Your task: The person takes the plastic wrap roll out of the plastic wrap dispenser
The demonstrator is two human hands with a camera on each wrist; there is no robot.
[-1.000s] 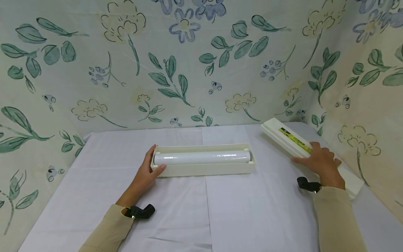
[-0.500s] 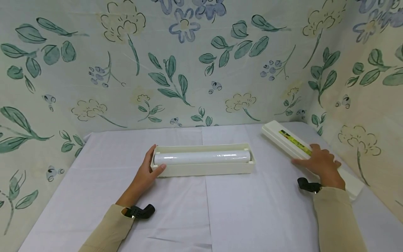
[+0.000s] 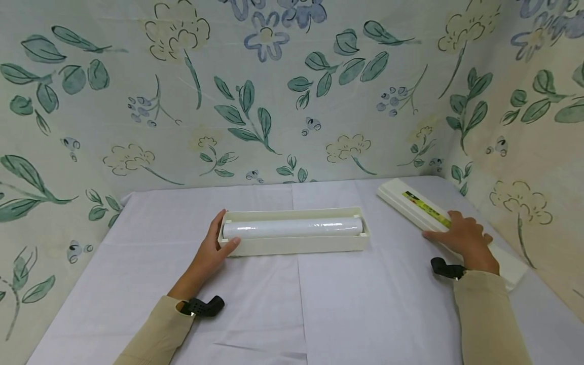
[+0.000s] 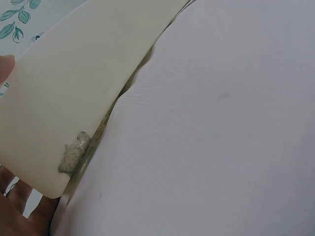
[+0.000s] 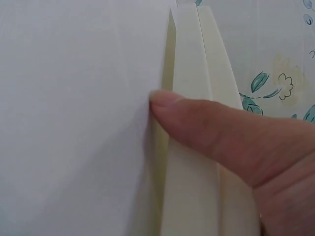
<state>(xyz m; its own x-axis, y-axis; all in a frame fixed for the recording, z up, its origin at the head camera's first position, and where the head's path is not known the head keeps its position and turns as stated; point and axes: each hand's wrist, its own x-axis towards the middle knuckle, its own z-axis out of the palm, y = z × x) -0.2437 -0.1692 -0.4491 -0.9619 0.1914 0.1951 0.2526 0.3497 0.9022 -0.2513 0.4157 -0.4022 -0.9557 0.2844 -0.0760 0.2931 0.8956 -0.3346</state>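
A long cream box [image 3: 296, 246] lies in the middle of the table in the head view, with a shiny white roll of plastic wrap [image 3: 292, 228] inside it. My left hand [image 3: 219, 243] grips the box's left end, thumb on the front wall. In the left wrist view the box wall [image 4: 88, 73] bears a clear, dirty patch [image 4: 75, 155] near its lower corner. At the right, my right hand [image 3: 465, 238] holds the cream lid [image 3: 401, 200], which lies slanted and carries a yellow-green label [image 3: 426, 208]. In the right wrist view the thumb [image 5: 192, 115] crosses the lid's side [image 5: 189, 59].
A white cloth [image 3: 347, 309] with creases covers the table. Behind it and at the right hang floral-print curtains [image 3: 274, 126], and the lid's lower end is close to the right one. A black wrist camera [image 3: 205, 306] sits on the left wrist.
The far end of the lid has come down slightly onto the table, my right hand still on it. The left hand and the box have stayed in place.
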